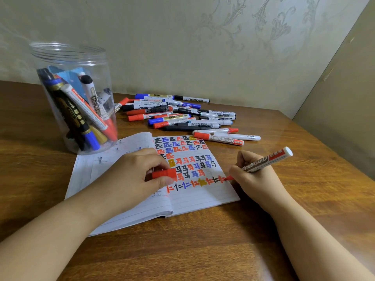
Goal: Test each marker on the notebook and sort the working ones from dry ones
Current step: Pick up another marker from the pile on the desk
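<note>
**A:** Head view, and you're mid-test. Your right hand [257, 177] is closed around a red marker [267, 160], tip touching the notebook [194, 201] at the right end of the lowest row of marks. Your left hand [140, 175] pins the page and pinches the red cap [164, 173] between thumb and fingers.

**B:** So does this one work?

**A:** Looks like it to me. There's fresh red right at the tip, though I can't tell how solid the stroke is, since your hand covers part of it.

**B:** What's next then?

**A:** My guess: lift the tip, bring the cap over and push it on straight, then drop the marker where it belongs. You've got two groups, the clear jar [75, 98] standing at back left with markers in it, and the loose pile [182, 116] lying on the table [182, 250] behind the notebook.

**B:** Which one's the "working" group?

**A:** Can't tell from here, nothing labels them. You'd know. Just watch that open tip near your left fingers when you cap it, and don't knock the two markers lying just past the page's top right corner.
</note>
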Action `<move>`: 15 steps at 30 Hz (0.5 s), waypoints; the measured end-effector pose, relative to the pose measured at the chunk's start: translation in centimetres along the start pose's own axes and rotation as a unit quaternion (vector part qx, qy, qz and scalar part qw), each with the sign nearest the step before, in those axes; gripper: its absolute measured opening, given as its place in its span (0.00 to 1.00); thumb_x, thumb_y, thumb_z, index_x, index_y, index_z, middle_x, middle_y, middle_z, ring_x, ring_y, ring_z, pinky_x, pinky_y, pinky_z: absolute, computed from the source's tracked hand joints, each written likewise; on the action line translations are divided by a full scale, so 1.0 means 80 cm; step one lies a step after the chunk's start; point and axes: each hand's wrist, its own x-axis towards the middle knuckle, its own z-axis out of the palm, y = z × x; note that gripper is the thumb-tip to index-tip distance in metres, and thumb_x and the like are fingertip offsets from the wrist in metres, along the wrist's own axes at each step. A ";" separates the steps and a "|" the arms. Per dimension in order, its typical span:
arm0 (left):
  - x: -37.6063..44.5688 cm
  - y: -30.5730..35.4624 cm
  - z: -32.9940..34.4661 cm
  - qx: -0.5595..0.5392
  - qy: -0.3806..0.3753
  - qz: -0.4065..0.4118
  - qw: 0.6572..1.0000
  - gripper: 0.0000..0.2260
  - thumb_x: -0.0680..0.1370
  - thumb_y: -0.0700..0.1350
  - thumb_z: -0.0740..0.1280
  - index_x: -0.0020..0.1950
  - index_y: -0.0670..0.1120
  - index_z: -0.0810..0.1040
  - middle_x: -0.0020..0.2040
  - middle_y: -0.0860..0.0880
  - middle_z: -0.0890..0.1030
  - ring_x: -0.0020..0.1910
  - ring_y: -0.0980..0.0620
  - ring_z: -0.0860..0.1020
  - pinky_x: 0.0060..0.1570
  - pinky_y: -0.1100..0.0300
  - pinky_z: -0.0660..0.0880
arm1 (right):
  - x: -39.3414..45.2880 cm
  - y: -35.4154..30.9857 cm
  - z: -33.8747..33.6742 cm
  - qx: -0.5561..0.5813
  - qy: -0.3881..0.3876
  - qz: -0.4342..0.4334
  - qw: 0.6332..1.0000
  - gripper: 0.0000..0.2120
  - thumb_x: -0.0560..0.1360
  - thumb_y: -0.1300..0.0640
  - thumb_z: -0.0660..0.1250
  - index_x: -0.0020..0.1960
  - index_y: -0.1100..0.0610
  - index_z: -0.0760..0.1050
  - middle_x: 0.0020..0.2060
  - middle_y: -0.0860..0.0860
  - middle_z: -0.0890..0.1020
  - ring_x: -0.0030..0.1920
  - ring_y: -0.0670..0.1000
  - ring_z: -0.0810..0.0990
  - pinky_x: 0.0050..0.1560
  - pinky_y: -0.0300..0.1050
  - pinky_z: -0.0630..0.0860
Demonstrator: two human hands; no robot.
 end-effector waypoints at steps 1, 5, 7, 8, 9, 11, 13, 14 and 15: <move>0.000 0.000 0.000 0.000 -0.001 -0.001 1.000 0.06 0.71 0.52 0.69 0.46 0.58 0.77 0.44 0.60 0.75 0.47 0.65 0.73 0.42 0.76 0.67 | 0.000 0.000 0.000 -0.002 0.006 0.002 1.000 0.16 0.70 0.66 0.66 0.31 0.56 0.62 0.21 0.44 0.67 0.24 0.41 0.64 0.26 0.35 0.63; 0.000 0.004 -0.003 -0.005 -0.004 -0.003 1.000 0.05 0.71 0.53 0.69 0.45 0.59 0.76 0.44 0.59 0.75 0.47 0.65 0.73 0.42 0.75 0.67 | 0.001 -0.005 0.001 0.062 0.072 0.032 0.995 0.13 0.72 0.63 0.66 0.33 0.57 0.66 0.24 0.49 0.71 0.27 0.46 0.71 0.28 0.41 0.67; 0.001 0.004 -0.007 -0.004 0.005 -0.004 1.000 0.05 0.72 0.52 0.69 0.44 0.59 0.75 0.45 0.59 0.75 0.46 0.65 0.73 0.43 0.75 0.67 | 0.005 -0.021 0.001 0.124 0.097 0.040 0.987 0.11 0.73 0.60 0.67 0.35 0.58 0.68 0.24 0.47 0.73 0.26 0.45 0.70 0.27 0.38 0.66; 0.001 0.003 -0.009 -0.004 0.015 -0.006 1.000 0.05 0.72 0.51 0.69 0.44 0.59 0.74 0.45 0.59 0.76 0.46 0.65 0.73 0.43 0.75 0.67 | 0.007 -0.033 0.002 0.150 0.088 0.043 0.984 0.10 0.73 0.59 0.67 0.36 0.58 0.69 0.23 0.46 0.73 0.25 0.44 0.68 0.27 0.38 0.65; 0.002 0.003 -0.011 -0.007 0.024 -0.010 1.000 0.05 0.73 0.51 0.68 0.45 0.59 0.74 0.45 0.59 0.76 0.46 0.65 0.73 0.43 0.75 0.68 | 0.011 -0.047 0.004 0.172 0.064 0.046 0.982 0.10 0.73 0.59 0.68 0.36 0.57 0.69 0.22 0.45 0.74 0.24 0.43 0.68 0.26 0.36 0.64; 0.003 0.002 -0.015 -0.018 0.045 -0.022 0.999 0.05 0.73 0.50 0.68 0.48 0.57 0.76 0.44 0.60 0.76 0.46 0.67 0.73 0.42 0.76 0.68 | 0.017 -0.076 0.012 0.198 -0.002 0.044 0.979 0.10 0.73 0.60 0.69 0.37 0.57 0.69 0.23 0.45 0.77 0.23 0.41 0.69 0.26 0.33 0.64; 0.004 0.001 -0.020 -0.023 0.064 -0.035 0.997 0.06 0.74 0.50 0.67 0.49 0.57 0.75 0.42 0.63 0.75 0.43 0.71 0.73 0.38 0.78 0.67 | 0.024 -0.101 0.022 0.220 -0.058 0.032 0.973 0.10 0.73 0.59 0.69 0.37 0.56 0.70 0.24 0.46 0.76 0.23 0.41 0.67 0.27 0.34 0.63; 0.004 0.001 -0.021 -0.025 0.071 -0.042 0.996 0.06 0.74 0.50 0.67 0.50 0.57 0.75 0.41 0.64 0.75 0.41 0.73 0.72 0.37 0.78 0.67 | 0.027 -0.111 0.029 0.235 -0.075 0.025 0.969 0.09 0.74 0.58 0.69 0.37 0.56 0.70 0.24 0.46 0.74 0.24 0.42 0.66 0.27 0.35 0.63; 0.004 0.000 -0.023 -0.028 0.078 -0.051 0.995 0.06 0.74 0.50 0.67 0.50 0.58 0.74 0.41 0.64 0.74 0.41 0.72 0.73 0.37 0.78 0.67 | 0.031 -0.117 0.036 0.254 -0.081 0.022 0.964 0.10 0.75 0.57 0.67 0.37 0.56 0.70 0.24 0.47 0.72 0.24 0.43 0.65 0.27 0.36 0.62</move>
